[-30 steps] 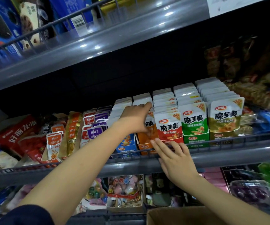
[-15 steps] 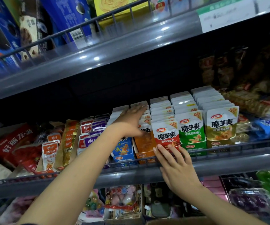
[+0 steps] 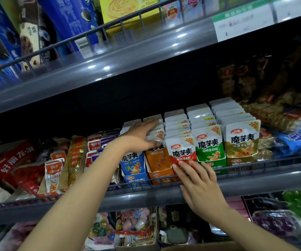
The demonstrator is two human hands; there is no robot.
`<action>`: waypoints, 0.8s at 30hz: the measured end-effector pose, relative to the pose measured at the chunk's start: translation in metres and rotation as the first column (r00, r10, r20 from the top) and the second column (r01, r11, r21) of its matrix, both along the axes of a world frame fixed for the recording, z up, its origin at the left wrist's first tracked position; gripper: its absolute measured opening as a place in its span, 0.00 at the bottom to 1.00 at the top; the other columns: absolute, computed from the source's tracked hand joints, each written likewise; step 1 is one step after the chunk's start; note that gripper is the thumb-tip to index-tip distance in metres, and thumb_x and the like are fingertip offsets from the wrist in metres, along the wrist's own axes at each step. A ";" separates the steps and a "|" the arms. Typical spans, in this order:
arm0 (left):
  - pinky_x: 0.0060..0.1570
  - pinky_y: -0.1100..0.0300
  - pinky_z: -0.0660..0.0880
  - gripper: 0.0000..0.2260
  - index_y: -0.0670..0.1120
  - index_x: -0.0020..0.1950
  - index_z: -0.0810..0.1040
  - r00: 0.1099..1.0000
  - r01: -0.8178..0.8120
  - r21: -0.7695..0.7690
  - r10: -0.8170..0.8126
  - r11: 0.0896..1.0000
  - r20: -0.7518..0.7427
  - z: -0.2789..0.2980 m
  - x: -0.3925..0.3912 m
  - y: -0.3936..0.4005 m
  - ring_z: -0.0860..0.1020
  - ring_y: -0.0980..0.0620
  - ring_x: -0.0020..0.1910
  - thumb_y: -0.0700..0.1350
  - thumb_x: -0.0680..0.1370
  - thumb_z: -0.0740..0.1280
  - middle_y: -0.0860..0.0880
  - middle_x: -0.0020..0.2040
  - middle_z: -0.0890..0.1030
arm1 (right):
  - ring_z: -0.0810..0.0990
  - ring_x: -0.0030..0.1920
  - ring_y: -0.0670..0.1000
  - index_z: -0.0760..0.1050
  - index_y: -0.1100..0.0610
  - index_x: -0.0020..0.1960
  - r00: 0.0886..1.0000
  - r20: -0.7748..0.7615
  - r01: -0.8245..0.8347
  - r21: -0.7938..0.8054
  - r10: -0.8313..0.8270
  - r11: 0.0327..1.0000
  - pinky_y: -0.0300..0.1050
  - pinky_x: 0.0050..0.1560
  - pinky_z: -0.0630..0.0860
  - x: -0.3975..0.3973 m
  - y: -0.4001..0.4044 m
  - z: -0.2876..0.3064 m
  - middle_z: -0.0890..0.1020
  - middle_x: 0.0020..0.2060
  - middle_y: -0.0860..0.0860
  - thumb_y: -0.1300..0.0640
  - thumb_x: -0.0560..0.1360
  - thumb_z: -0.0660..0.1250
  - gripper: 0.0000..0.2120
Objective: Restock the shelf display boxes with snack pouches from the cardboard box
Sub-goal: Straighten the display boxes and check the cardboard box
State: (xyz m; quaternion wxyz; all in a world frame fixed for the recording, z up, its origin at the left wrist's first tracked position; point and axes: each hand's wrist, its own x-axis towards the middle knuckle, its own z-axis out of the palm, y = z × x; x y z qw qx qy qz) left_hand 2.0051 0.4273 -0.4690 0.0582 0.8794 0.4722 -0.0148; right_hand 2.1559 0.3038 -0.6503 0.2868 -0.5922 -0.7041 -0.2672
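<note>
On the middle shelf, near to far:
Cardboard box (image 3: 196, 247): showing only as a brown edge at the bottom of view, below both arms.
Right hand (image 3: 201, 188): resting flat against the rail (image 3: 254, 164), fingers (image 3: 186, 168) straight and slightly spread, tips touching the red display box (image 3: 182, 160); holding nothing.
Left hand (image 3: 138, 136): reaching over the orange row (image 3: 158, 158), fingers extended and close together along the pouch tops, thumb pressing the front pouch; pinching nothing visible.
Pouches: standing upright in five rows, blue, orange, red, green (image 3: 210, 147) and olive (image 3: 242, 140).
Step, as judged: squaring the orange row.
Technique: bracing the box from the front while pushing the pouches back evenly, keeping them upright, labels facing out.
</note>
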 end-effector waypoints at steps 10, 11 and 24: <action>0.69 0.62 0.59 0.24 0.54 0.75 0.63 0.885 0.074 -0.045 -0.045 0.996 0.464 0.002 0.006 -0.033 0.62 0.55 0.73 0.44 0.79 0.60 0.54 0.75 0.64 | 0.71 0.59 0.54 0.76 0.59 0.63 0.996 -0.067 -0.055 -0.010 0.055 0.998 0.50 0.61 0.65 0.027 -0.013 0.011 0.80 0.57 0.54 0.54 0.74 0.56 0.21; 0.70 0.61 0.59 0.23 0.55 0.75 0.62 0.885 0.113 -0.031 -0.087 0.993 0.457 0.002 0.012 -0.039 0.62 0.55 0.73 0.49 0.79 0.61 0.54 0.75 0.63 | 0.71 0.59 0.54 0.77 0.59 0.62 0.997 -0.055 -0.047 -0.017 0.046 0.999 0.50 0.61 0.65 0.029 -0.014 0.012 0.81 0.57 0.54 0.54 0.74 0.56 0.21; 0.68 0.55 0.58 0.49 0.47 0.75 0.55 0.982 0.126 0.213 -0.092 0.969 -0.165 -0.011 0.067 -0.035 0.58 0.46 0.70 0.62 0.63 0.76 0.46 0.71 0.61 | 0.70 0.60 0.54 0.72 0.54 0.64 0.997 -0.061 -0.049 -0.071 0.045 0.996 0.51 0.62 0.62 0.040 -0.014 0.006 0.79 0.59 0.50 0.52 0.71 0.56 0.23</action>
